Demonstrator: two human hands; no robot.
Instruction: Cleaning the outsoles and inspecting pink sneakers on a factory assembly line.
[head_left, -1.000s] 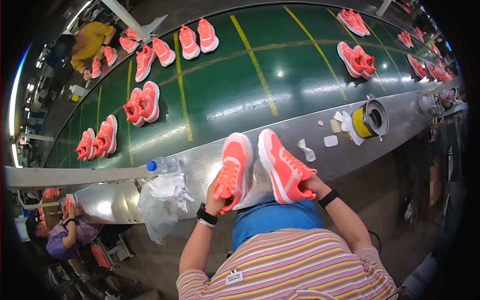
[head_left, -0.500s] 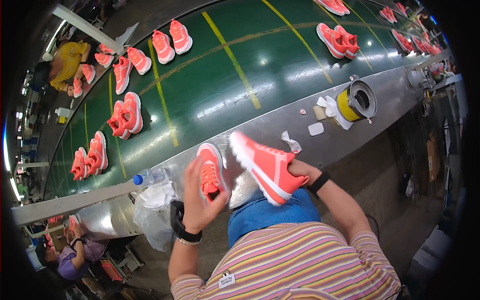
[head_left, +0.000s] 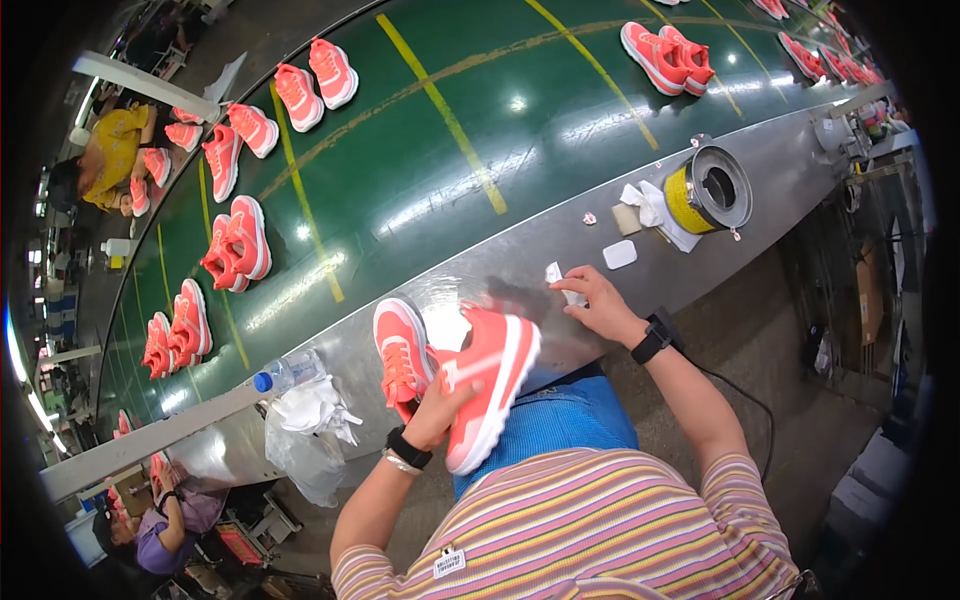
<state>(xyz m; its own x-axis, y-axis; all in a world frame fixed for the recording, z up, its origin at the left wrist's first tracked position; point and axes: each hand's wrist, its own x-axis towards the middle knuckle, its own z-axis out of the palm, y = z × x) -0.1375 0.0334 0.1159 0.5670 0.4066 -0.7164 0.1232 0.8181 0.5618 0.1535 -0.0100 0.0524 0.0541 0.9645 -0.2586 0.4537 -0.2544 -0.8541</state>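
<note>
My left hand (head_left: 440, 412) is closed on a coral-pink sneaker (head_left: 492, 368) with a white sole, held tilted on its side above the metal ledge's near edge. Just left of it, a second coral sneaker (head_left: 396, 340) rests on the ledge, its toe pointing away from me. My right hand (head_left: 603, 308) is at the ledge to the right, thumb and fingers pinching a small crumpled white cloth or tissue (head_left: 555, 272). The held sneaker hides part of the ledge behind it.
Beyond the metal ledge (head_left: 540, 250) runs a green conveyor belt (head_left: 400, 200) carrying several coral sneakers. A yellow-banded metal can (head_left: 690, 202), a white lid-like piece (head_left: 620, 254), a bottle (head_left: 292, 372) and a plastic bag (head_left: 305, 455) sit along the ledge. Co-workers (head_left: 165, 530) are at left.
The sneaker has passed from my right hand to my left and turned over sideways. My right hand has moved onto the white cloth. The belt's sneakers have shifted slightly in view.
</note>
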